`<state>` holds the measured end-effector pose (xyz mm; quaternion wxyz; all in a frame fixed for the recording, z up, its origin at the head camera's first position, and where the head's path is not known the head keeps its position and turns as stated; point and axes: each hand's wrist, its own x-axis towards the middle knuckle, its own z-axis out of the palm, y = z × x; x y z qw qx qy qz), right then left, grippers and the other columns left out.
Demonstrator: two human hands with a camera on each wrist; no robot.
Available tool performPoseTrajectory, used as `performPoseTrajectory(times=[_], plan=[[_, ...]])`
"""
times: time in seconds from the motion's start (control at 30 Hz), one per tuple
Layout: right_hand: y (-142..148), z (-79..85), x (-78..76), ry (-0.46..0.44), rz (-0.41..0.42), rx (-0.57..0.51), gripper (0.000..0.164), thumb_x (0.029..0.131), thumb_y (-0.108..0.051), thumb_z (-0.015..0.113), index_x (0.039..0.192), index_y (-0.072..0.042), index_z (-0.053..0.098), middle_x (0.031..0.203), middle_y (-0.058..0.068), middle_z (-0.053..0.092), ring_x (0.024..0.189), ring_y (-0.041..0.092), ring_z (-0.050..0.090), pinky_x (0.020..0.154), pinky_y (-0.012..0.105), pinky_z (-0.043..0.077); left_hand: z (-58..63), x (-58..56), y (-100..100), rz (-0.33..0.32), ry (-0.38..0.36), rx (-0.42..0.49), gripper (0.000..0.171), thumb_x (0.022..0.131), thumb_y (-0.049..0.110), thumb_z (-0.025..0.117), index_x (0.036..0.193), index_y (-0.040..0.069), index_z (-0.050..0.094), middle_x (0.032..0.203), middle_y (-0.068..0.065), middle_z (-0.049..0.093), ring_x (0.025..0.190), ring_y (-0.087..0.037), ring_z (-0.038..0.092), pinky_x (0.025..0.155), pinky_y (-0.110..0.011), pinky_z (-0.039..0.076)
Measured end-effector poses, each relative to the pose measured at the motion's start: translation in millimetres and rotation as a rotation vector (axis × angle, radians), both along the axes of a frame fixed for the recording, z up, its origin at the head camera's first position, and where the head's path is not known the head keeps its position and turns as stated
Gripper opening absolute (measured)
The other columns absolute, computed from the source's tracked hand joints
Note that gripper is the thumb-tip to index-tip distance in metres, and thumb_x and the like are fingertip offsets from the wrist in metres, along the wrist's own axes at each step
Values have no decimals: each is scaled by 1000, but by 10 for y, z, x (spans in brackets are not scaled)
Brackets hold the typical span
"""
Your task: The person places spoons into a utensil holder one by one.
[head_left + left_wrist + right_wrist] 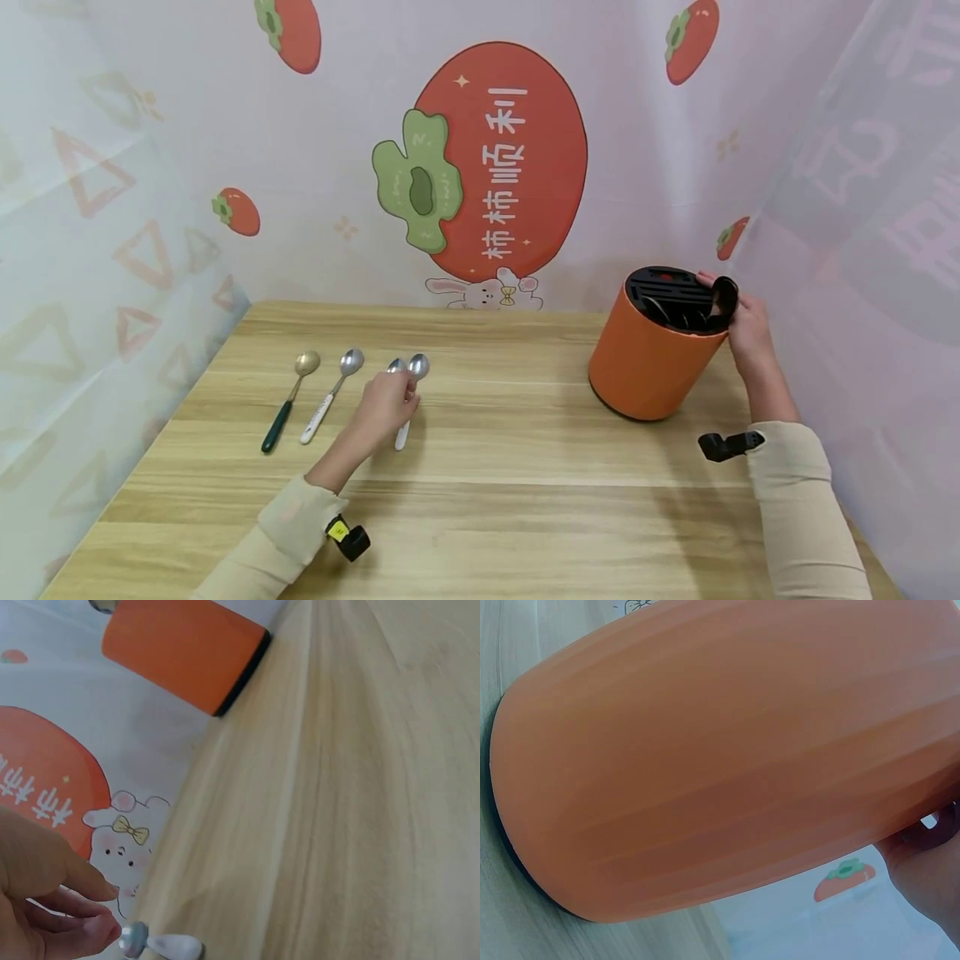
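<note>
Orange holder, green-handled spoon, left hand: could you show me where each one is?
Orange holder (651, 367): head view, front of its side wall.
Green-handled spoon (283, 413): head view, upper part of its handle.
Left hand (386, 403): head view, back of the hand.

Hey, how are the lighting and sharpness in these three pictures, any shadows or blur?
Head: bright and fairly crisp, with soft shadows on the table beside the sleeves and glints on the spoons; left wrist: softer, the left hand and white handle slightly blurred; right wrist: bluish and dull, the orange holder close up with soft darker bands.
</note>
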<state>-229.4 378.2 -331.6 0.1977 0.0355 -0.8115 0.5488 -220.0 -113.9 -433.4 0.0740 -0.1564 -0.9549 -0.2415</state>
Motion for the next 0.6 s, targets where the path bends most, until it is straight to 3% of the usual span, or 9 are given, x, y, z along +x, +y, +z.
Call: performPoseTrajectory(times=[0.1,0.3,0.4,0.6], plan=[[32,-22,-25,-14,-12,25,38,99,-12,38,131,6,47,134,-10,53,127,5,41,93,3,32,-88,-15,-25,13,-41,-62,13,79,8,68,72,3,58,62,-3,58,49,-11,51,42,-21,41],[72,-69,-89,-32,-26,67,40,101,-24,37,133,-2,49,139,-8,48,129,4,38,93,2,31,-192,-26,-11,37,-91,-164,24,81,8,66,62,9,50,53,0,49,43,-11,47,38,-21,37],[52,-42,-91,-32,-16,57,38,98,-9,36,133,0,48,138,-9,49,129,5,39,92,3,32,-230,-47,-10,39,-112,-190,29,81,6,63,57,11,48,50,0,47,41,-11,46,38,-21,36],[-42,69,4,-17,-13,46,39,94,-3,37,131,5,48,135,-10,52,127,5,41,90,3,32,-208,-63,-15,48,-141,-150,22,79,5,63,61,8,51,54,-2,50,44,-14,49,39,-22,40]])
